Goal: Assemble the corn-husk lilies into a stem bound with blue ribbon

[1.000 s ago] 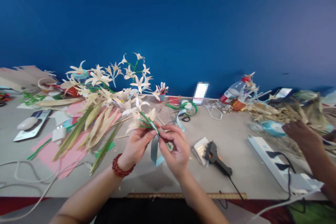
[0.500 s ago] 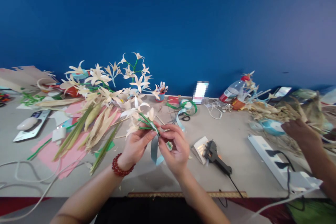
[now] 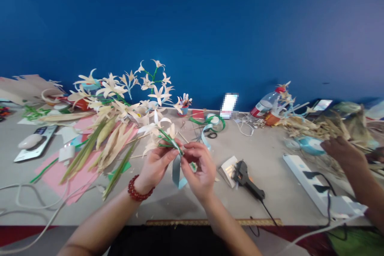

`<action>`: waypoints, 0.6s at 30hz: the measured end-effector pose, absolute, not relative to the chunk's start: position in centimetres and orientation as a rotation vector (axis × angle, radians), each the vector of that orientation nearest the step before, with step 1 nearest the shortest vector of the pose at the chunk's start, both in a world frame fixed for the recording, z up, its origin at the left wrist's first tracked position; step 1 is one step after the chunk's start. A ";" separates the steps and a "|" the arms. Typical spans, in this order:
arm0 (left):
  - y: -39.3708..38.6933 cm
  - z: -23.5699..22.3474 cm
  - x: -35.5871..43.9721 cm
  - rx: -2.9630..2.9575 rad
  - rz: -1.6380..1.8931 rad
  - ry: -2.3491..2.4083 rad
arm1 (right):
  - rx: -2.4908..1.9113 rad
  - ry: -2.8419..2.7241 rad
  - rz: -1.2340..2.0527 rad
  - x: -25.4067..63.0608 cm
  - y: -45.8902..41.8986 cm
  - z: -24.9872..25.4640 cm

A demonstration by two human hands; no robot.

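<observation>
My left hand (image 3: 156,168), a red bead bracelet (image 3: 138,193) on its wrist, is closed around the green stems (image 3: 167,137) of a small bunch of cream husk-like flowers (image 3: 153,133). The bunch tilts up to the left. At the lower end of the stems, my right hand (image 3: 201,167) pinches the light blue ribbon (image 3: 176,171) against them with thumb and fingers. A loop of that ribbon hangs below, between the hands. Part of the stems is hidden by the fingers.
Finished-looking cream flowers (image 3: 112,86) stand at the back left, above dried husks (image 3: 115,148) and pink paper (image 3: 79,172). A black glue gun (image 3: 249,180) lies right of my hands, beside a white power strip (image 3: 306,180). Another person's hand (image 3: 345,154) is at the far right.
Almost nothing differs: both hands keep their hold on the stems and ribbon. The other person's hand at the right has shifted very slightly.
</observation>
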State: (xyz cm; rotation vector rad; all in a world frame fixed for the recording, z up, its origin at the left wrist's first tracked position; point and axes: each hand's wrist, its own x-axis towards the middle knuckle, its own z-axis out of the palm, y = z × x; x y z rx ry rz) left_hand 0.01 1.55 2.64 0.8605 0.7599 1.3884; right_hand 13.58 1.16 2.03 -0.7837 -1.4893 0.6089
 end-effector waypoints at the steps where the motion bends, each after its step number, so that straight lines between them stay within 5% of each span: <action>1: 1.6 2.6 0.0 0.862 1.384 0.758 | -0.778 -1.490 0.608 13.6 1.2 2.0; 18: 1.9 1.9 -0.3 0.966 1.443 0.811 | -0.802 -1.566 0.363 14.3 0.4 1.9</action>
